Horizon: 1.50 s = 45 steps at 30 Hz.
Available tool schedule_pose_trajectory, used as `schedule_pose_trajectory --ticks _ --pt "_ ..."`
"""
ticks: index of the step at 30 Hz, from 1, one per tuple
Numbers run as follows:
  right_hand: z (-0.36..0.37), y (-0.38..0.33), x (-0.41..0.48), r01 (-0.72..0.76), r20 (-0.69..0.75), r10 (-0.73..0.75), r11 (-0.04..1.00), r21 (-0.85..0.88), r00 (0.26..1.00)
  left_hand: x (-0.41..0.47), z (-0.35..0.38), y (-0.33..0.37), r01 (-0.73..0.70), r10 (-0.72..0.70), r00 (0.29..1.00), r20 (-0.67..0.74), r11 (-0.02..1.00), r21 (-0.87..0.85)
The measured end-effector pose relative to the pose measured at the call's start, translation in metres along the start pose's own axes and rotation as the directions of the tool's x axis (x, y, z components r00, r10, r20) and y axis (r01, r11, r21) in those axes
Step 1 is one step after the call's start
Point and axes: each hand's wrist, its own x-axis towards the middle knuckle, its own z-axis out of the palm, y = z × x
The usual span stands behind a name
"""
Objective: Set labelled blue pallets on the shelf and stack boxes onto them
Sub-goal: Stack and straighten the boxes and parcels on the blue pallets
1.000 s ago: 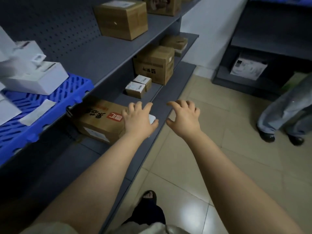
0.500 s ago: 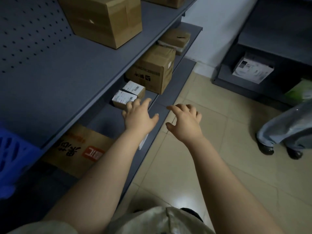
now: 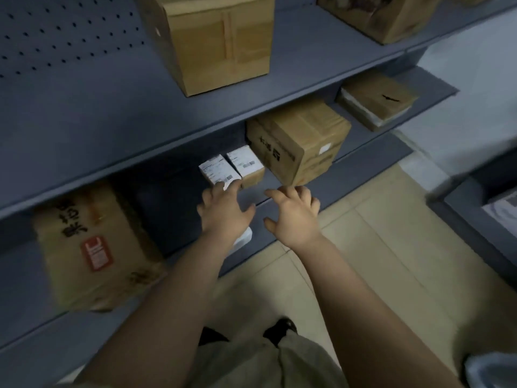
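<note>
We have swung right along the shelf point(image 3: 84, 121). The blue pallet with its white boxes, which sat at the left edge of our view a second ago, is now out of sight. The carton with the red label point(image 3: 92, 247), which our left hand was over then, now lies well to the left of both hands. The person standing on the floor at the right is out of view as well.

Both hands have travelled forward together. The left hand point(image 3: 223, 211) has its fingers spread and holds nothing. Its fingertips reach the near corner of the nearer small labelled box point(image 3: 219, 170), though we cannot tell whether they touch it. The right hand point(image 3: 293, 217) is also spread and empty, hanging just beside the left and short of the boxes.

The second small labelled box point(image 3: 246, 163) stands touching the first on its right. Both sit under the upper shelf board, just left of a large brown carton point(image 3: 296, 141). A small white object point(image 3: 243, 239) shows on the shelf edge under our left wrist, but we cannot make out what it is.

We read this as the start of the next pick: the pair of small boxes is the target, and nothing is lifted yet. Carrying them to a pallet will mean turning back left. The boxes look light, so one hand on each should do, but the overhanging board leaves little room above them.
</note>
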Motion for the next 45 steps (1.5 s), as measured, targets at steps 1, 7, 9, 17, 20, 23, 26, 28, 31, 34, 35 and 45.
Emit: schedule_pose_trajectory --ticks 1,7,9,17,20,23,26,28,31,34,35,45 --pt "0.001 0.008 0.009 0.022 0.022 -0.022 1.0 0.009 1.0 0.0 0.005 0.004 0.043 -0.043 0.999 -0.01 0.999 -0.01" --pt "0.023 0.027 0.059 0.079 0.115 -0.088 0.994 0.081 0.99 0.015 0.028 0.008 0.209 -0.208 0.978 -0.022 0.977 0.033" --pt "0.031 0.026 0.078 0.089 0.139 -0.1 0.993 0.084 0.985 0.031 0.031 0.0 0.235 -0.234 0.972 -0.021 0.971 0.043" --pt "0.061 0.037 0.148 0.078 0.202 -0.078 0.997 0.008 0.976 0.104 0.058 -0.023 0.176 -0.183 0.983 0.034 0.973 0.149" --pt "0.076 0.046 0.169 0.135 0.243 -0.125 0.991 -0.023 0.962 0.122 0.076 -0.025 0.204 -0.215 0.974 0.067 0.968 0.144" --pt "0.096 0.059 0.197 0.195 0.299 -0.167 0.978 -0.066 0.94 0.14 0.1 -0.025 0.241 -0.259 0.96 0.11 0.959 0.152" --pt "0.117 0.067 0.225 0.222 0.398 -0.183 0.974 -0.053 0.899 0.157 0.119 -0.024 0.256 -0.294 0.944 0.154 0.941 0.222" --pt "0.126 0.069 0.239 0.251 0.44 -0.198 0.966 -0.066 0.876 0.169 0.128 -0.021 0.266 -0.309 0.937 0.166 0.934 0.239" --pt "0.138 0.064 0.259 0.302 0.458 -0.216 0.945 -0.123 0.862 0.193 0.136 -0.021 0.299 -0.337 0.929 0.155 0.928 0.222" --pt "0.166 0.063 0.276 0.34 0.493 -0.234 0.931 -0.136 0.838 0.213 0.147 -0.026 0.291 -0.342 0.916 0.208 0.926 0.241" --pt "0.173 0.065 0.278 0.374 0.493 -0.264 0.917 -0.137 0.829 0.214 0.151 -0.027 0.282 -0.339 0.915 0.22 0.925 0.256" --pt "0.175 0.094 0.237 0.374 0.372 -0.36 0.927 0.037 0.855 0.151 0.173 -0.04 0.251 -0.29 0.948 0.133 0.934 0.253"
